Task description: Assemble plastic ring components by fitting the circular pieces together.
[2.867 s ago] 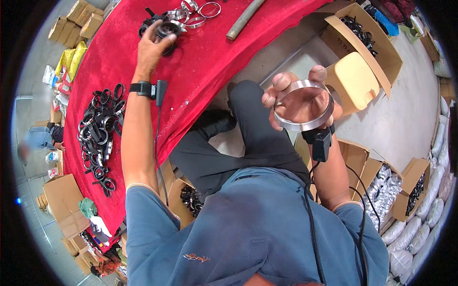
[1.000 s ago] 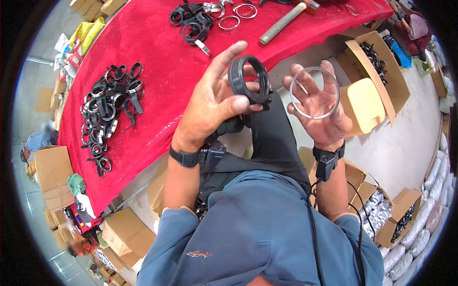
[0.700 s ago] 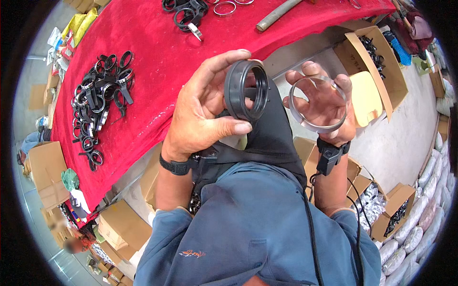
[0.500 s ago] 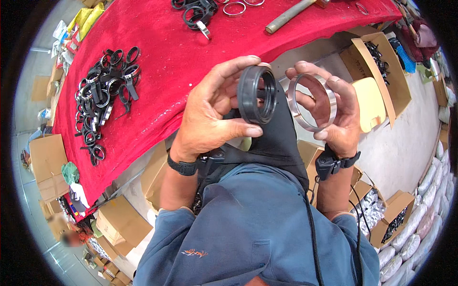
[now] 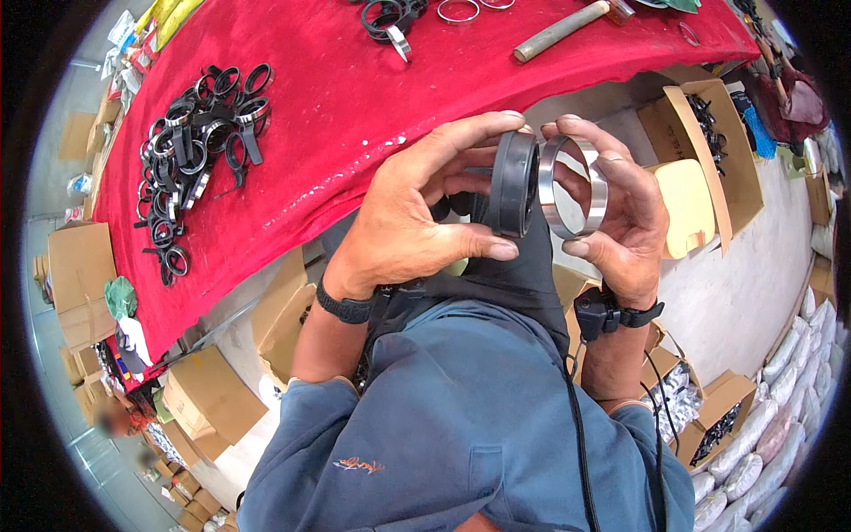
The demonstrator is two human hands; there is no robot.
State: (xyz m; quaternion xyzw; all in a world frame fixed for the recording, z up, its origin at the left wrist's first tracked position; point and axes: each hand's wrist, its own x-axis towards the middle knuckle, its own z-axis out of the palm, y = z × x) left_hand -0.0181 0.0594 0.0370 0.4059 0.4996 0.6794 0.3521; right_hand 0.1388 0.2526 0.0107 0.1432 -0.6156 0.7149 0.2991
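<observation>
My left hand (image 5: pixel 399 208) is closed around a black ring-shaped part (image 5: pixel 512 184), with the thumb below and the fingers above and behind it. Facing it, a shiny metal ring (image 5: pixel 592 213) is gripped by its edge in my right hand (image 5: pixel 636 213). The two rings are held side by side in front of my lap, their rims very close; whether they touch I cannot tell. Part of the black piece behind the left fingers is hidden.
On the red cloth (image 5: pixel 310 97) lie a pile of black and metal rings (image 5: pixel 191 151), more black rings (image 5: pixel 386 19), loose metal rings (image 5: pixel 458 9) and a hammer (image 5: pixel 563 31). An open carton (image 5: pixel 740 168) and a yellow block (image 5: pixel 684 208) are at right. Stacked bags (image 5: pixel 789 390) line the far right.
The black ring part has moved right and turned more edge-on toward the metal ring. The gap between them has narrowed. Both hands keep their holds.
</observation>
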